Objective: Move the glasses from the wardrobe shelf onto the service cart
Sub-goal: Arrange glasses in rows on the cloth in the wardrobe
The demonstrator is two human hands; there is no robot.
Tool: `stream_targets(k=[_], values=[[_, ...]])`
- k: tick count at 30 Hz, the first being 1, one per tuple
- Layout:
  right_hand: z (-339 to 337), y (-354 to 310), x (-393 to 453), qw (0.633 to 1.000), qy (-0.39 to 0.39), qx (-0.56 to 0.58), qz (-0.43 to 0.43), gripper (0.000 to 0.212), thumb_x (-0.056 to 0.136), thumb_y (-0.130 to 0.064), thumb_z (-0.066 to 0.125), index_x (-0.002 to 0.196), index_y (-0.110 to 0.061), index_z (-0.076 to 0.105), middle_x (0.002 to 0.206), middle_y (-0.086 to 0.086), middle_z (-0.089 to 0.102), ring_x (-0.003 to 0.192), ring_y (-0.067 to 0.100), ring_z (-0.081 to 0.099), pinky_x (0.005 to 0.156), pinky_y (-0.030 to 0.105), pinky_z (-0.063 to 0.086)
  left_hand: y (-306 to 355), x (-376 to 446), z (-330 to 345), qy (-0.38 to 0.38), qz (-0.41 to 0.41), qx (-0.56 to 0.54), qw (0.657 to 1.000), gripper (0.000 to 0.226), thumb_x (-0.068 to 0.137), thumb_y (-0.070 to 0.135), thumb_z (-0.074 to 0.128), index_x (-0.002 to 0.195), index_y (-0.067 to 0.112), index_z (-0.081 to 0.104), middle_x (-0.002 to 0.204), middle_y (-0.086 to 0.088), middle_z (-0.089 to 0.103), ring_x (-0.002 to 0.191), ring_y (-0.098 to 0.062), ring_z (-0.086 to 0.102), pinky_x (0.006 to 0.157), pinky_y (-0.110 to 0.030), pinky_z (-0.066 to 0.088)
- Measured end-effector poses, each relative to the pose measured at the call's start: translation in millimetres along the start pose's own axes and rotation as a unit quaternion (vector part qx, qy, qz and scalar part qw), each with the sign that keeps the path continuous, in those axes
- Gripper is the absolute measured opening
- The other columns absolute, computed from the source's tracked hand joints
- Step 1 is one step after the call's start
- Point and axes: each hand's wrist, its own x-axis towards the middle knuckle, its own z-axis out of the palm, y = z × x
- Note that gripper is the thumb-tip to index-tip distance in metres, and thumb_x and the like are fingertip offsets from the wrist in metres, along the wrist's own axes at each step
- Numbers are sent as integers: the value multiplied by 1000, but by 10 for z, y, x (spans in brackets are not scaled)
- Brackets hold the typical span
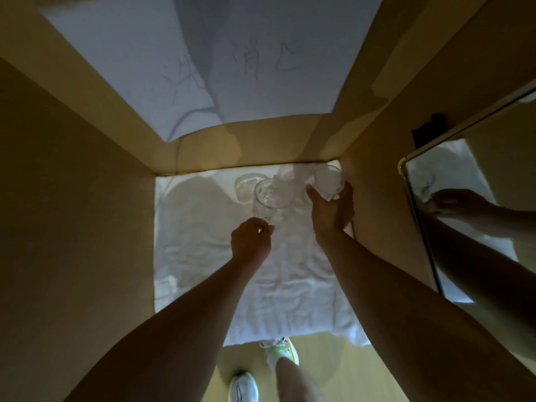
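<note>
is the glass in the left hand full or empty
Empty, as far as it shows: the glass the left hand holds is clear throughout, and the white towel shows through it with no liquid line.

Head camera looks steeply down, close, into the wardrobe shelf point(203, 256).

Cloth point(255, 280) lies on shelf point(162, 175), inside wardrobe. Left glass point(271, 200) mid-shelf, left hand point(251, 240) at its near side. Right glass point(329, 181) at back right corner, right hand point(333, 208) around it. Mirror point(470, 204) right of shelf. Paper point(145, 68) above, behind. Shoes point(243, 387) below on floor.
</note>
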Motion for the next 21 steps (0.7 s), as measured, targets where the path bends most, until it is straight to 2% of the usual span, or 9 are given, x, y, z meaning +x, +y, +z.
stream_targets(k=[2,5,9,12,15,19,21], values=[[-66,-62,-124,999,-41,-16,-8,82,73,-43,89,140,-15,51,133,6,63,121,24,60,94,22,40,1,-110,-172,18,-11,-1,1000,24,99,37,61,107,18,73,119,-2,72,117,-23,62,97,-28,40],[-177,-214,-309,998,-55,3,-17,82,70,-37,92,137,-11,54,130,7,64,119,24,61,99,24,42,63,-290,-444,37,-26,1,999,28,99,39,60,112,17,72,121,-4,71,118,-25,62,97,-31,43],[-389,-485,-552,995,-88,15,-49,76,69,-34,93,131,-9,58,122,10,67,111,27,64,99,37,51,210,-596,-774,70,-46,-29,996,27,97,39,64,111,18,73,116,-6,72,114,-27,63,93,-32,46],[-594,-696,-727,991,-93,29,-88,72,70,-36,92,129,-11,59,119,6,68,108,23,65,94,33,51,359,-841,-1017,76,-34,-27,996,30,97,38,63,113,14,74,117,-8,72,115,-29,63,95,-31,48],[-815,-931,-901,988,-93,42,-113,73,69,-39,92,129,-16,58,114,-4,66,105,16,62,87,22,44,521,-1080,-1253,89,-29,-38,995,31,98,35,64,116,12,73,118,-11,72,116,-32,63,96,-35,51],[-1125,-1252,-1155,982,-112,52,-146,68,71,-41,90,125,-16,57,113,0,67,103,20,64,82,21,42,743,-1436,-1599,129,-13,-44,991,31,98,35,62,116,11,72,120,-11,72,117,-32,62,92,-30,46],[-1312,-1443,-1292,978,-117,69,-158,64,71,-43,90,119,-19,56,107,-1,67,98,20,65,77,22,44,867,-1635,-1798,146,-4,-77,986,31,98,34,63,117,11,71,121,-12,71,118,-32,62,95,-30,46]])
